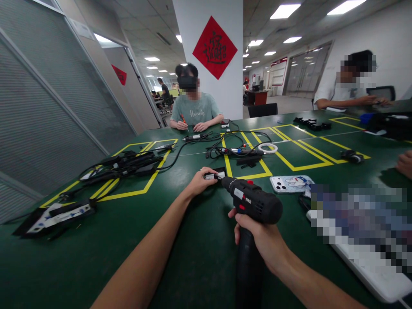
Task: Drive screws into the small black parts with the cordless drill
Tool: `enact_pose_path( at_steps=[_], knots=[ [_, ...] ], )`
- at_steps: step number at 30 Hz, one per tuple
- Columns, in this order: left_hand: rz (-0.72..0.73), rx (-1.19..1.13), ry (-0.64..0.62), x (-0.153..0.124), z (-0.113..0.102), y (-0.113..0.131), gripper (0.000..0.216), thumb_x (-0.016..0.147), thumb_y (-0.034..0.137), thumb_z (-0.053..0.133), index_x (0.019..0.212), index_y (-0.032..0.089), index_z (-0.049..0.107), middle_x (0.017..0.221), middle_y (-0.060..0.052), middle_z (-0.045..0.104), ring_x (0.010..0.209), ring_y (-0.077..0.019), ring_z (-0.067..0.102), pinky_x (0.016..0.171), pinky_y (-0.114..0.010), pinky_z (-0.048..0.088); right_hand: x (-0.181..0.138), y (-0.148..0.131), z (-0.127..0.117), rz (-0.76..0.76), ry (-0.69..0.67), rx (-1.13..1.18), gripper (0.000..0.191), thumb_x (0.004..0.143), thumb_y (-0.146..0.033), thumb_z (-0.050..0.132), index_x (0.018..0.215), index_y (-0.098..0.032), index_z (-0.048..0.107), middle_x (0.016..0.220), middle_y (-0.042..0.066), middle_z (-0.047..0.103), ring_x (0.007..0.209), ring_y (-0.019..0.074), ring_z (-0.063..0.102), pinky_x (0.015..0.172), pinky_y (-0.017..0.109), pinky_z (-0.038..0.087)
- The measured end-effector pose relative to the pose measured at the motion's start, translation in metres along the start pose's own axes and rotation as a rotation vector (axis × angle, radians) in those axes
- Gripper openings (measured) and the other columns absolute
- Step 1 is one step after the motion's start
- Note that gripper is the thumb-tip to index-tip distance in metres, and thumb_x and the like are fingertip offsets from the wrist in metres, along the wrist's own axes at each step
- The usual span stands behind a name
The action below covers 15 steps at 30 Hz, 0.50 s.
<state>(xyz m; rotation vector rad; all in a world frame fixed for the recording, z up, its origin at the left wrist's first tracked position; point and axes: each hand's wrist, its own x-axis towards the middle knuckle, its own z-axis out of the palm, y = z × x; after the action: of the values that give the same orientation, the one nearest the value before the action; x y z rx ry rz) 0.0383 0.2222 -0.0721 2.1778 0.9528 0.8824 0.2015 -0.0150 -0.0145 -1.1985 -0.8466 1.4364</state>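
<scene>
My right hand (pixel 257 229) is wrapped round the handle of a black cordless drill (pixel 254 201), whose chuck points forward and left. Close to the drill's tip, my left hand (pixel 203 182) has its fingers closed on a small black-and-white part (pixel 211 176) on the table. The bit seems to reach that part, but I cannot tell whether it touches. Part of the piece is hidden behind my fingers and the chuck.
A green table (pixel 128 240) bears yellow tape outlines. Black cables (pixel 125 165) are heaped at left, with more tools and cables ahead. A phone (pixel 291 183) and a white-edged device (pixel 363 262) lie at right. A person (pixel 195 107) sits opposite; another (pixel 347 92) sits far right.
</scene>
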Motion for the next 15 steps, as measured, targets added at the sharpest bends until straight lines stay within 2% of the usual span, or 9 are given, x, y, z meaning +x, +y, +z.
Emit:
enact_pose_path(
  at_steps=[6,15],
  knots=[
    [0.002,-0.018,0.009,-0.0008,0.0009,-0.0013,0.03,0.072,0.04,0.063,0.096,0.022,0.069,0.105,-0.006,0.06,0.1,-0.0222,0.055,0.092,-0.037,0.041,-0.0026,-0.0036,0.0001,0.023,0.027,0.016,0.022,0.076,-0.032,0.056,0.089,-0.014,0.062,0.052,0.0,0.058,0.049,0.0126,0.052,0.053,0.026,0.039],
    [0.007,-0.026,0.03,0.0005,0.0022,-0.0056,0.028,0.072,0.039,0.064,0.095,0.023,0.07,0.103,-0.006,0.062,0.1,-0.0222,0.056,0.095,-0.038,0.04,-0.0009,-0.0012,-0.0022,0.02,0.015,0.024,0.022,0.077,-0.033,0.056,0.088,-0.014,0.061,0.051,-0.001,0.056,0.049,0.0123,0.051,0.052,0.025,0.038]
  ],
)
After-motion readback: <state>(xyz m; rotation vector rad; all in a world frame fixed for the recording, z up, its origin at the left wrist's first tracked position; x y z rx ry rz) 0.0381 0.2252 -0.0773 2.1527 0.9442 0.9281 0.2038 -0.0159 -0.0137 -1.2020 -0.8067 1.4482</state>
